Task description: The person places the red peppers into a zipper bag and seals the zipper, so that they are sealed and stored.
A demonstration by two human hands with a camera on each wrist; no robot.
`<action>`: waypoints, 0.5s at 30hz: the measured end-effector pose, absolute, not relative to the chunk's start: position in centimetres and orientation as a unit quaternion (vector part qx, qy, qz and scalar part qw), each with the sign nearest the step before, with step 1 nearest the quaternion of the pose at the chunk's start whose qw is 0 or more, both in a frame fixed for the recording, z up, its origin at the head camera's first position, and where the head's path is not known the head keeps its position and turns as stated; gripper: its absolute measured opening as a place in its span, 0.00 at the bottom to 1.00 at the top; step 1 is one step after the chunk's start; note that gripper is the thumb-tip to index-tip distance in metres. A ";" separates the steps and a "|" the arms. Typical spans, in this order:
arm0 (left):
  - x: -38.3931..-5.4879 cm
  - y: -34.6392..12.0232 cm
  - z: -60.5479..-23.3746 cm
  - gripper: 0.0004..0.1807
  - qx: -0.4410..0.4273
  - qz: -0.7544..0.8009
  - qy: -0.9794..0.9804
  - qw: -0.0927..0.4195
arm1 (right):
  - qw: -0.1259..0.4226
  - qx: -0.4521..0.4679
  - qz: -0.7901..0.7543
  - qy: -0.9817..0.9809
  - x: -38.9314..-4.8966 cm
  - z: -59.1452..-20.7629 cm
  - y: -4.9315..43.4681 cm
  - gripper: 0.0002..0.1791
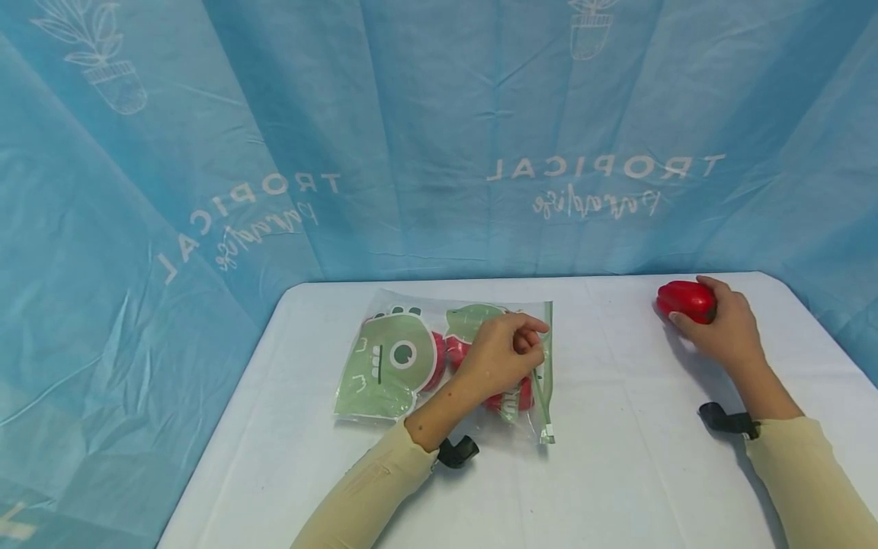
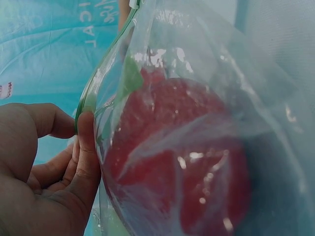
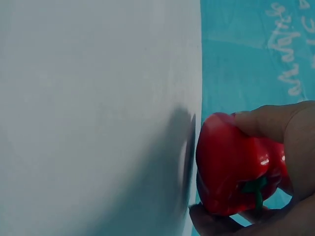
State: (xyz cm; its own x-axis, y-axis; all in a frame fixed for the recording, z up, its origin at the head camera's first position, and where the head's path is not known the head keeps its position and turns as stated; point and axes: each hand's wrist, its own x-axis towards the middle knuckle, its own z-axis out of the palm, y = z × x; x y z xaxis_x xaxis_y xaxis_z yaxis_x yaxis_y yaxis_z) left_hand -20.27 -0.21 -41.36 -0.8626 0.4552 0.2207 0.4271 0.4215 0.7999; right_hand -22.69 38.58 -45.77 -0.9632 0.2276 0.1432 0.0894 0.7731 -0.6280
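A clear zip bag (image 1: 391, 389) printed with a green one-eyed monster lies on the left half of the table, with several red things inside. In the left wrist view, my left hand (image 2: 54, 162) pinches the bag's green zip edge (image 2: 93, 73) between thumb and finger, beside a red, shiny-looking item (image 2: 172, 157) under the plastic. Toward the table's far right, my right hand (image 1: 730, 324) grips a red bell pepper (image 1: 686, 300). Its green stem (image 3: 257, 189) shows in the right wrist view, where thumb and fingers hold the pepper from opposite sides.
A white cloth covers the table (image 1: 617, 457). Behind it and on the left hangs a blue curtain (image 1: 425, 137) with mirrored lettering. Each wrist carries a black strap mount, such as the one on the right wrist (image 1: 727, 421).
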 end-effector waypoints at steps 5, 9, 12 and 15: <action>-20.3 -0.2 -41.4 0.17 0.259 0.472 0.843 0.017 | 0.110 -0.059 0.318 -0.940 -22.5 -45.7 37.5 0.59; -20.3 -0.2 -41.4 0.17 0.259 0.472 0.843 0.015 | 0.111 -0.043 0.318 -0.941 -22.2 -45.4 36.3 0.60; -20.3 -0.2 -41.3 0.17 0.260 0.471 0.843 0.015 | 0.117 -0.022 0.322 -0.939 -21.8 -45.2 35.4 0.60; -20.3 -0.2 -41.3 0.17 0.261 0.471 0.842 0.015 | 0.122 0.000 0.327 -0.937 -21.2 -45.0 34.4 0.59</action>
State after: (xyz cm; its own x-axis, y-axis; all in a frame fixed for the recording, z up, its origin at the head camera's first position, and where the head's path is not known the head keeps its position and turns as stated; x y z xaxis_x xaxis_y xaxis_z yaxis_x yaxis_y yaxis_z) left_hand -20.32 -0.21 -41.33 -0.8631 0.4544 0.2203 0.4254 0.4192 0.8020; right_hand -21.21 34.41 -44.97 -0.9700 0.0793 0.2298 -0.0810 0.7859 -0.6130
